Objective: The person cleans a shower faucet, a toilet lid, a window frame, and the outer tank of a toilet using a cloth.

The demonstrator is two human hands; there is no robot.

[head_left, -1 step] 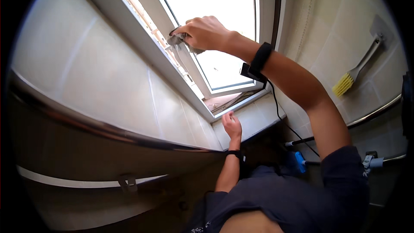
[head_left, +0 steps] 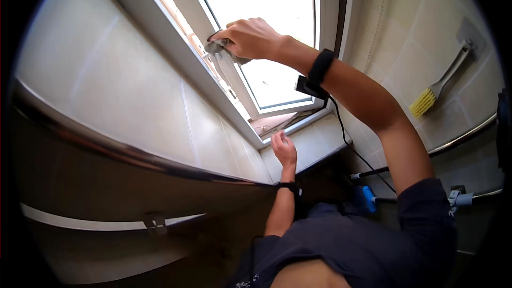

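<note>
My right hand (head_left: 252, 37) is closed round a crumpled grey cloth (head_left: 220, 48), at the free edge of a white-framed window sash (head_left: 234, 82). The sash stands ajar, and part of the cloth hangs below my fingers. Lower down, my left hand (head_left: 285, 149) is raised over the window sill (head_left: 314, 141), close to the bottom corner of the window frame (head_left: 260, 143). Its fingers are loosely curled and a little apart, with nothing seen in them. Both wrists wear black bands; the right one carries a small dark box with a cable.
On the right tiled wall hangs a brush with yellow bristles (head_left: 424, 102). A metal rail (head_left: 464, 137) and a blue-headed tool (head_left: 368, 198) are below it. To the left, a shiny dark edge (head_left: 128, 157) curves along the tiled wall (head_left: 144, 101). A black cable (head_left: 361, 161) trails from my right wrist.
Very little differs. My left hand is slightly higher and its fingers look a bit looser. My right hand and the cloth have shifted slightly left and up.
</note>
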